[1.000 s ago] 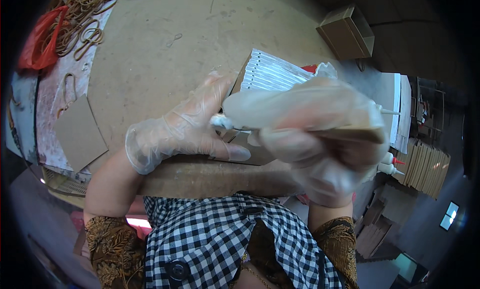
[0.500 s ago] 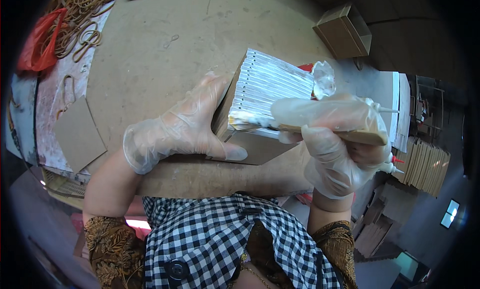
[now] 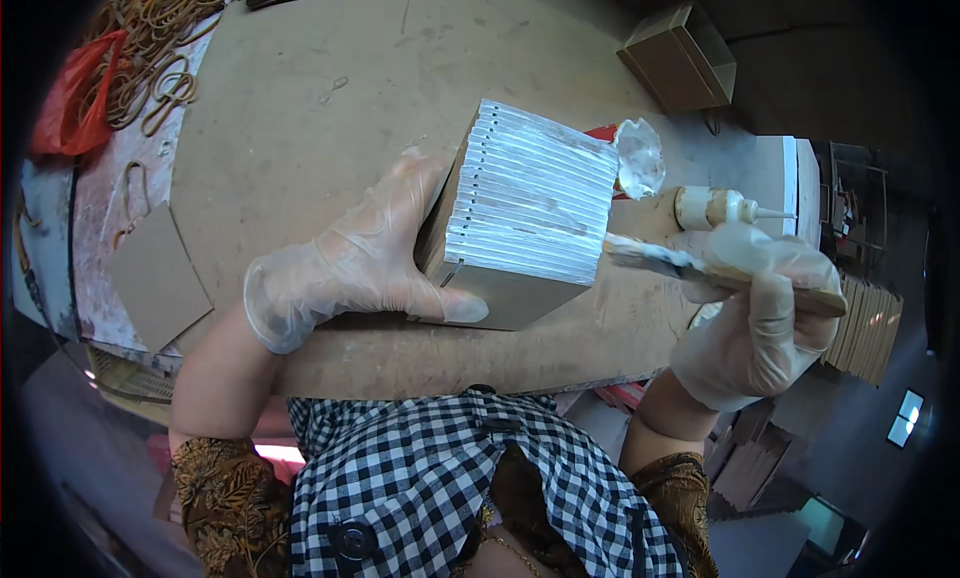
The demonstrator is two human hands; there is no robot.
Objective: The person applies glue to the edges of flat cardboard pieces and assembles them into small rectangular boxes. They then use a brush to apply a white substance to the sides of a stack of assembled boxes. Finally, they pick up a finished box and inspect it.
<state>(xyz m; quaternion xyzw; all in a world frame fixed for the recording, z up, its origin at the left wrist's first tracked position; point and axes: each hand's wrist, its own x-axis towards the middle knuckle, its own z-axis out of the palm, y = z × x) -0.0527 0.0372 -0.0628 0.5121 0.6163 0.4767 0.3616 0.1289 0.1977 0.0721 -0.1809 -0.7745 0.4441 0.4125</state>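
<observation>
A stack of brown boards (image 3: 533,286) lies on the table with its upper edges coated in wet white glue. A row of small dark slots runs along the left side of those edges. My gloved left hand (image 3: 375,243) grips the stack's left side, its thumb on the near face and its fingers along the far left. In my gloved right hand (image 3: 765,318), to the right of the stack, is a flat brush (image 3: 650,258) with a wooden handle and glue-covered bristles. The bristle tip is just off the stack's right edge.
Beyond the brush lie a glue bottle (image 3: 705,208) with a pointed nozzle and a red container with a glue-crusted white mouth (image 3: 640,158). An open cardboard box (image 3: 680,58) stands far right. Rubber bands (image 3: 160,38), a red plastic bag (image 3: 80,103) and a loose board (image 3: 160,273) are at left.
My right hand has moved right with the brush, taking the bristles off the coated edges. The glue bottle has come into fuller view. My left hand stays on the stack.
</observation>
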